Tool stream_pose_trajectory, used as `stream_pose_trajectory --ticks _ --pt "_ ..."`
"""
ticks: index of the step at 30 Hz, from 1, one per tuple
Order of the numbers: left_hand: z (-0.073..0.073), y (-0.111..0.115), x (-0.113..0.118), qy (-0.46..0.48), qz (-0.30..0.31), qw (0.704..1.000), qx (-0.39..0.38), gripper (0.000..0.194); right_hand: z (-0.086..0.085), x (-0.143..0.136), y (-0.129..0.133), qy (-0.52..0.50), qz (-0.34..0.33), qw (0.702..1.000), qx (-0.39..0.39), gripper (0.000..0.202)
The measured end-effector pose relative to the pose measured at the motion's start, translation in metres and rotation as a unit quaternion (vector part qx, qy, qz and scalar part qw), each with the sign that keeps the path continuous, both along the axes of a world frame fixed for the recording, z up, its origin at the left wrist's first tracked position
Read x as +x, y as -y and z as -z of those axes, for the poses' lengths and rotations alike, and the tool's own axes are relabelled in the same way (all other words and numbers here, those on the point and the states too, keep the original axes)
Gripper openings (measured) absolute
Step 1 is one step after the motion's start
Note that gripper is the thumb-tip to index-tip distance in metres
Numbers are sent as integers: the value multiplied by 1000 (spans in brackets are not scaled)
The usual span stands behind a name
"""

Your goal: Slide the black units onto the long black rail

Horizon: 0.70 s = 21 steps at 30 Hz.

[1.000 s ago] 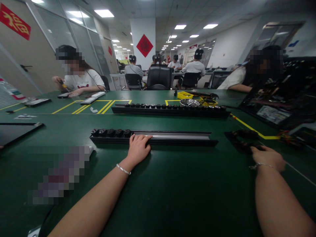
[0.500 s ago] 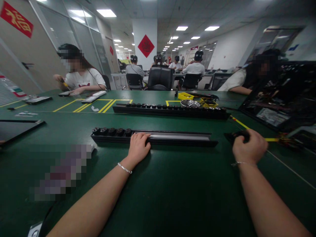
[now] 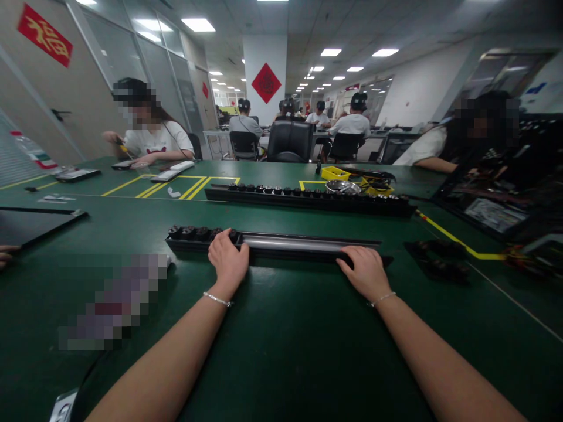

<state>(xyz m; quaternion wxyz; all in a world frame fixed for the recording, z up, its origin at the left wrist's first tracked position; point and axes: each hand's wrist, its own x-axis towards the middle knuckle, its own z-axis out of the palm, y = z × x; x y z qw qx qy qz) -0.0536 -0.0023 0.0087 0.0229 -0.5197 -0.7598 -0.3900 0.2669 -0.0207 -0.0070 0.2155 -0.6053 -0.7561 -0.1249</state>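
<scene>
A long black channel-shaped tray [image 3: 285, 252] lies across the green table in front of me. Several round black parts [image 3: 187, 232] stand in a row in its left end, and a grey strip shows along the rest. My left hand [image 3: 229, 258] is closed over the tray at the inner end of that row, hiding some of the parts. Farther right, my right hand [image 3: 365, 269] grips the same tray, fingers over the top and thumb at the front. Any small thing under its fingers is hidden. Dark parts [image 3: 440, 258] lie apart to the right.
A second long black tray [image 3: 308, 201] filled with parts lies behind. Yellow bins [image 3: 335, 173] and a metal bowl [image 3: 343, 187] stand beyond it. A flat black panel [image 3: 39, 225] is at left, with a person's hand [image 3: 6, 255] beside it. People sit across the table.
My right hand has moved left from the dark parts onto the near tray. My left hand has slid left along the tray to the row of round parts. The view has shifted slightly.
</scene>
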Motion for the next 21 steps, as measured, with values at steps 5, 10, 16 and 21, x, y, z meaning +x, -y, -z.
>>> stream_pose_trajectory --ticks 5,10,16,21 --pt "-1 0 1 4 5 1000 0 53 -2 -1 0 16 11 1000 6 30" --pt "-1 0 1 7 25 1000 10 45 -2 -3 0 22 15 1000 12 26" --pt "-2 4 6 7 47 999 -4 37 -2 -6 1 23 28 999 16 22" --pt "-5 3 2 10 16 1000 -24 41 -2 -6 1 20 31 999 11 24"
